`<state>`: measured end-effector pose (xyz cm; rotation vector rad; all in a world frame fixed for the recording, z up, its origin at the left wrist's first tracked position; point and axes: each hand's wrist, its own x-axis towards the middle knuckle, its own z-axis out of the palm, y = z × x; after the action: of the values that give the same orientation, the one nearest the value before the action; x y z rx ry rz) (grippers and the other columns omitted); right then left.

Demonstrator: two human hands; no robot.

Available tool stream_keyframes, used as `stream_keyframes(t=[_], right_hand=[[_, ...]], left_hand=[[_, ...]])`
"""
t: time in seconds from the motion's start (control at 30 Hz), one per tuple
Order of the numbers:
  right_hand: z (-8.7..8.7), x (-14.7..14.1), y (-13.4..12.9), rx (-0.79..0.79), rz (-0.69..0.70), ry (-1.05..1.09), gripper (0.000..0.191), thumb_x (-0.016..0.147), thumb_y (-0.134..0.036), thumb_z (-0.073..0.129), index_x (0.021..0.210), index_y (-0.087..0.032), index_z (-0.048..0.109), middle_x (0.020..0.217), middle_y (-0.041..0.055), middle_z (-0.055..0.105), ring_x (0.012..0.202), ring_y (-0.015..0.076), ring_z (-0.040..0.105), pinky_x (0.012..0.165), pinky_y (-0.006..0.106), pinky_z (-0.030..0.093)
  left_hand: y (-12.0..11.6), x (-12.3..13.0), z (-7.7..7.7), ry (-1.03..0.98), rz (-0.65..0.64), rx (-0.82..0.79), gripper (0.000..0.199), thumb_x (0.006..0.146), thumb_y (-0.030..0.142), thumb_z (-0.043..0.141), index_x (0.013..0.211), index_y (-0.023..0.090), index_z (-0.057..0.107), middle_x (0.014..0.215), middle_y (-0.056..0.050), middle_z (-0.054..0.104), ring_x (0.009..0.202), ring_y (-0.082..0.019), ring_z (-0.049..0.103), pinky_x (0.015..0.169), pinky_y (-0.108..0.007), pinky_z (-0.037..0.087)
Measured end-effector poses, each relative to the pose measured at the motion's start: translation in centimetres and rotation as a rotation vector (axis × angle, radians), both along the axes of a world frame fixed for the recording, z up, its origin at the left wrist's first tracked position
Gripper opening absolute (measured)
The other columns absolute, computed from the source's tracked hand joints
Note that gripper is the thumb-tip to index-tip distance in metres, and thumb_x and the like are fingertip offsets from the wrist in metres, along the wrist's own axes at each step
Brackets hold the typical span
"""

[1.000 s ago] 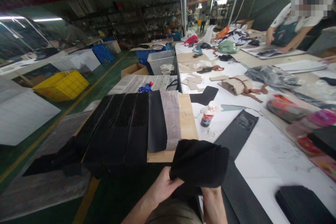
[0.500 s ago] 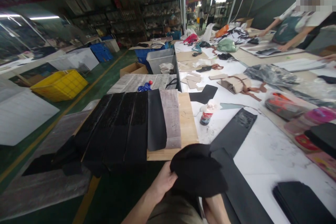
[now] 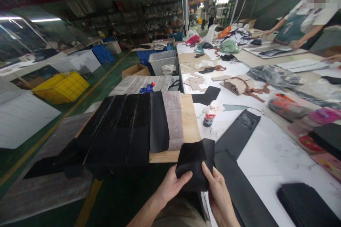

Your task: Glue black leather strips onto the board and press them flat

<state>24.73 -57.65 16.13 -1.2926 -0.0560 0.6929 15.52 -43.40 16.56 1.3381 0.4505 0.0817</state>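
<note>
Between my hands is a folded piece of black fabric [image 3: 195, 156], held up in front of me near the table's edge. My left hand [image 3: 172, 184] grips its left side, thumb on top. My right hand [image 3: 217, 182] holds the right side, thumb pressed on its face; the fingers behind are hidden. Ahead to the left, several black strips [image 3: 114, 127] lie side by side over a wooden board [image 3: 191, 113]. To the right, long dark strips [image 3: 239, 181] lie on the white table, and a stack of folded black pieces [image 3: 306, 204] sits at the lower right.
A bottle with a red label [image 3: 209, 118] and plastic at its top stands on the white table [image 3: 266, 149]. Farther back lie a cardboard bundle [image 3: 238, 85] and plastic bags [image 3: 277, 76]. A co-worker [image 3: 301, 25] works across the table. A yellow basket [image 3: 61, 87] stands left.
The black fabric, spread and flopping earlier, is now folded into a smaller rectangle. My right hand has come up from below it to grip its right side. My left hand keeps hold.
</note>
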Motion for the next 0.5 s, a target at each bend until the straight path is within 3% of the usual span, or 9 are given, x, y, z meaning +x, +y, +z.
stream_keyframes(t=[0.07, 0.13, 0.2, 0.37, 0.43, 0.5], right_hand=[[0.5, -0.8, 0.0, -0.015, -0.018, -0.037, 0.039, 0.084, -0.052, 0.074, 0.105, -0.019, 0.080, 0.096, 0.0086, 0.079, 0.088, 0.0292, 0.074, 0.082, 0.040, 0.062], [0.8, -1.1, -0.4, -0.038, 0.010, -0.209, 0.031, 0.080, -0.048, 0.080, 0.096, -0.021, 0.082, 0.094, 0.0065, 0.079, 0.091, 0.0290, 0.072, 0.088, 0.038, 0.059], [0.8, -0.8, -1.0, -0.045, 0.065, -0.286, 0.028, 0.078, -0.046, 0.082, 0.094, -0.023, 0.083, 0.096, 0.0063, 0.079, 0.094, 0.0289, 0.072, 0.091, 0.038, 0.058], [-0.2, 0.4, -1.3, 0.009, 0.107, -0.083, 0.045, 0.075, -0.056, 0.080, 0.105, -0.023, 0.080, 0.102, 0.0098, 0.078, 0.095, 0.0293, 0.072, 0.088, 0.040, 0.059], [-0.5, 0.1, -0.9, -0.012, 0.090, -0.189, 0.039, 0.079, -0.057, 0.076, 0.096, -0.023, 0.082, 0.099, 0.0099, 0.078, 0.092, 0.0276, 0.072, 0.086, 0.037, 0.059], [-0.5, -0.5, -0.5, -0.022, 0.103, -0.311, 0.034, 0.081, -0.056, 0.074, 0.089, -0.024, 0.082, 0.097, 0.0092, 0.077, 0.091, 0.0270, 0.071, 0.084, 0.035, 0.059]], left_hand=[[0.2, 0.1, 0.1, 0.015, -0.018, -0.090, 0.049, 0.088, 0.054, 0.072, 0.116, 0.013, 0.073, 0.109, -0.011, 0.076, 0.106, -0.030, 0.069, 0.102, -0.042, 0.052], [0.2, -0.2, 0.5, 0.000, -0.039, -0.037, 0.045, 0.089, 0.052, 0.071, 0.111, 0.013, 0.073, 0.107, -0.011, 0.076, 0.105, -0.030, 0.069, 0.099, -0.041, 0.052], [0.1, -0.5, 1.0, -0.003, -0.023, 0.116, 0.036, 0.093, 0.046, 0.067, 0.108, 0.014, 0.073, 0.105, -0.009, 0.075, 0.103, -0.028, 0.068, 0.094, -0.037, 0.052], [-0.3, -0.7, 1.2, -0.143, -0.016, 0.507, 0.013, 0.094, 0.022, 0.059, 0.088, 0.017, 0.069, 0.089, -0.005, 0.066, 0.083, -0.018, 0.062, 0.076, -0.028, 0.046], [0.2, -0.8, 1.0, -0.121, -0.005, 0.438, 0.007, 0.090, 0.022, 0.065, 0.084, 0.018, 0.068, 0.083, -0.003, 0.064, 0.080, -0.018, 0.062, 0.073, -0.028, 0.046], [1.0, -1.2, 0.8, -0.048, -0.018, 0.259, 0.012, 0.087, 0.028, 0.073, 0.091, 0.017, 0.069, 0.086, -0.003, 0.067, 0.085, -0.020, 0.065, 0.077, -0.030, 0.051]])
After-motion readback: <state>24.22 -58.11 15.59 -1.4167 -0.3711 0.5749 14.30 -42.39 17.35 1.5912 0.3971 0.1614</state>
